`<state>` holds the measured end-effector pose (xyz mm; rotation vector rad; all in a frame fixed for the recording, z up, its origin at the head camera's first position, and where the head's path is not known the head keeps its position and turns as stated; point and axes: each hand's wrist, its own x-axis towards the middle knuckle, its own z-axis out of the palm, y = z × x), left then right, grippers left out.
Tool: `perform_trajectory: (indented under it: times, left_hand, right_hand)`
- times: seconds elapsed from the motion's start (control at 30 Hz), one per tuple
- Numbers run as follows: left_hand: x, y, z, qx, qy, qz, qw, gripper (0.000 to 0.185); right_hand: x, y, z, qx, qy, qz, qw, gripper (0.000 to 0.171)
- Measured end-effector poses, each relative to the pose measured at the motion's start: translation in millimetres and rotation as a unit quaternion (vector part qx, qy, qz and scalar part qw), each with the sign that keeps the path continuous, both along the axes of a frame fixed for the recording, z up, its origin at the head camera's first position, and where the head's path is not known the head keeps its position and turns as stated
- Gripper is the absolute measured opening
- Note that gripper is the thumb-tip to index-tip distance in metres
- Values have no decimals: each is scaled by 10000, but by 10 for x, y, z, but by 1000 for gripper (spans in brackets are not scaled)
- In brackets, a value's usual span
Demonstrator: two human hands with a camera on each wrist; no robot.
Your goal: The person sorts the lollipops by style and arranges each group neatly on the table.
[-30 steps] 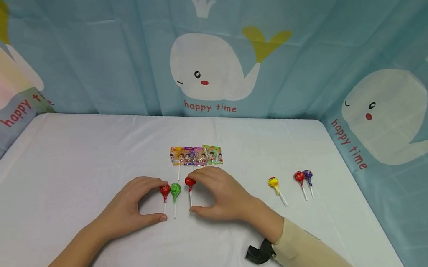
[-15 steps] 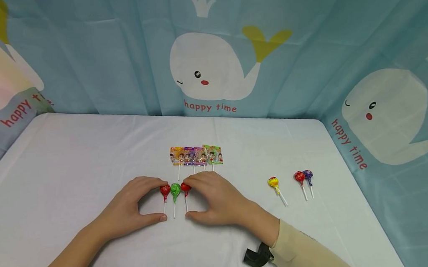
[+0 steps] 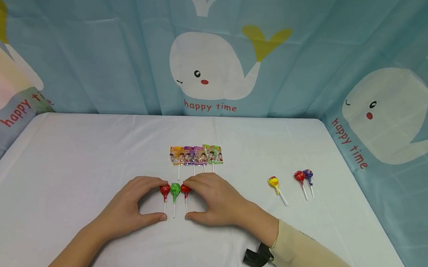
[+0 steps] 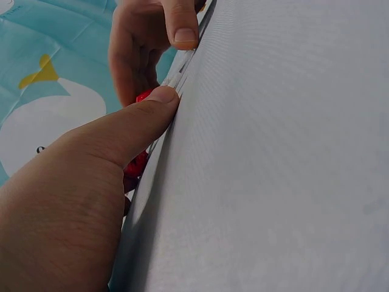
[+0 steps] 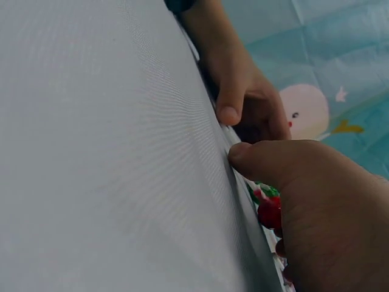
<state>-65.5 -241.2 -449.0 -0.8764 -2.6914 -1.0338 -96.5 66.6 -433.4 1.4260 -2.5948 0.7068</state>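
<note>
Mid-counter, nearer the front edge: three lollipops side by side, sticks toward the person. Left hand (image 3: 134,206) brackets the left red lollipop (image 3: 165,191), right hand (image 3: 215,200) the right red lollipop (image 3: 185,189); green lollipop (image 3: 175,190) between. Each grip curled, fingertip at head, thumb at stick end.

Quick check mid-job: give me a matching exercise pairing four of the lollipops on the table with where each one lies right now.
Things:
1. green lollipop
2. yellow lollipop
3. purple lollipop
4. flat wrapped lollipops

Places:
A. alone, between the right hand and the pair near the table's right edge
B. in a row behind both hands
C. between two red lollipops, flanked by the left hand and the right hand
D. farthest right, beside a red one

Pairs: 1-C, 2-A, 3-D, 4-B
</note>
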Motion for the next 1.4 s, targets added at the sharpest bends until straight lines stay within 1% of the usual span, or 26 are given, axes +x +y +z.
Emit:
perform_trajectory:
  times: [0.27, 0.93, 1.17, 1.4]
  left_hand:
    - [-1, 1, 8, -10, -39, 8, 10000, 80]
    - [-7, 0, -14, 26, -48, 1, 10000, 80]
    - [-10, 4, -18, 23, -43, -6, 10000, 80]
    - [-13, -4, -18, 9, 26, -34, 10000, 81]
  right_hand:
    - [7, -10, 2, 53, 1, -116, 9999, 78]
    - [4, 13, -33, -18, 2, -117, 9999, 82]
    - [21, 33, -25, 21, 82, -116, 9999, 84]
    - [52, 62, -9, -166, 100, -88, 9998, 84]
